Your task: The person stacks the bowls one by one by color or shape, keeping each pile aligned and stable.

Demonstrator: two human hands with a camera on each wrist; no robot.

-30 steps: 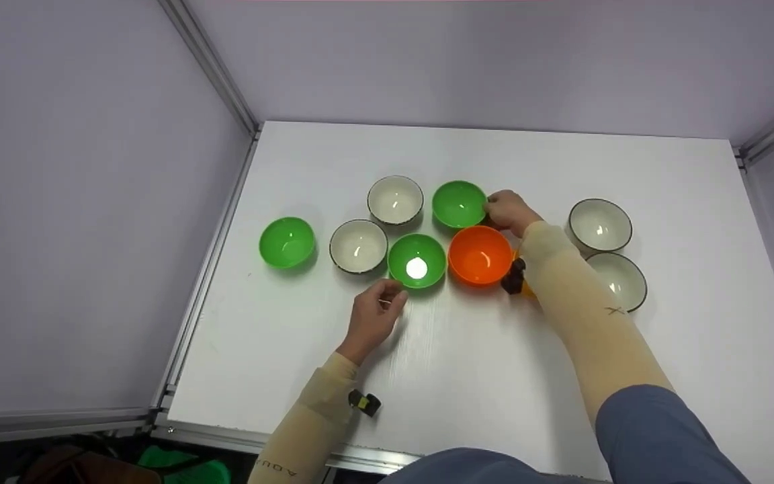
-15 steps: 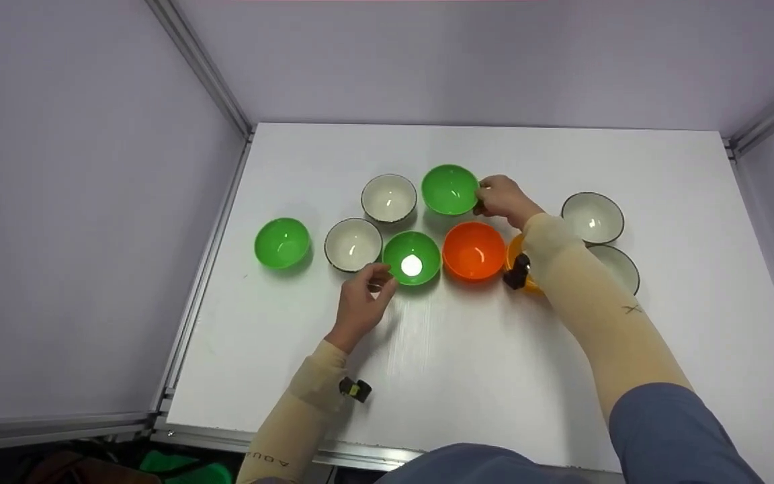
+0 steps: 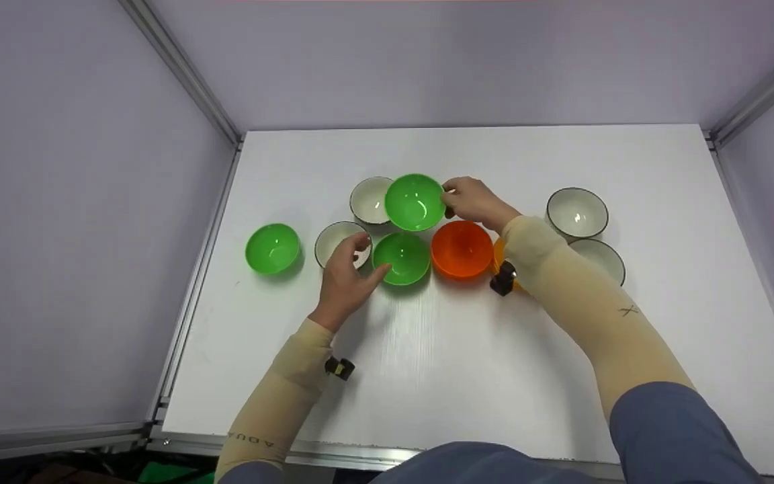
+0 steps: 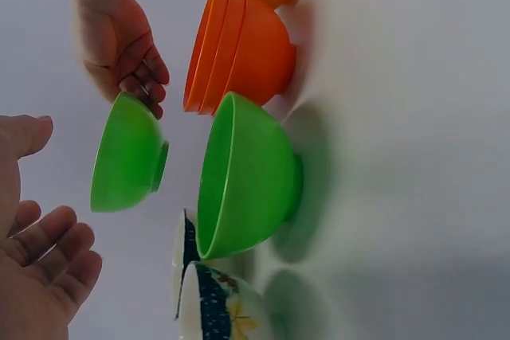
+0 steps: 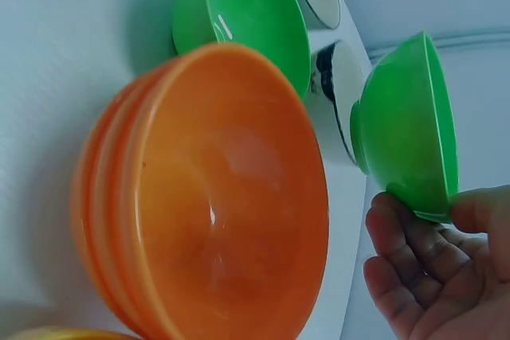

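Right hand (image 3: 473, 203) pinches the lifted green bowl (image 3: 415, 201) by its rim, above the second green bowl (image 3: 401, 257) on the tabletop (image 3: 481, 349). Looks like light, stiff, slick plastic, so the rim's the spot to grab. Left hand (image 3: 345, 281) hovers with fingers relaxed, empty.

A big flat white table top (image 3: 467, 376) fills the middle of the head view. It is smooth and a bit shiny, with a soft patch of light on it near 6 o'clock. Plain pale purple walls (image 3: 78, 202) stand around it at 9, 12 and 3 o'clock. Thin grey metal bars (image 3: 179, 67) run up the corners at 10 and 2 o'clock. One more grey metal rail (image 3: 192, 269) runs along the table's edge at 9 o'clock and along the near edge at 6 o'clock.
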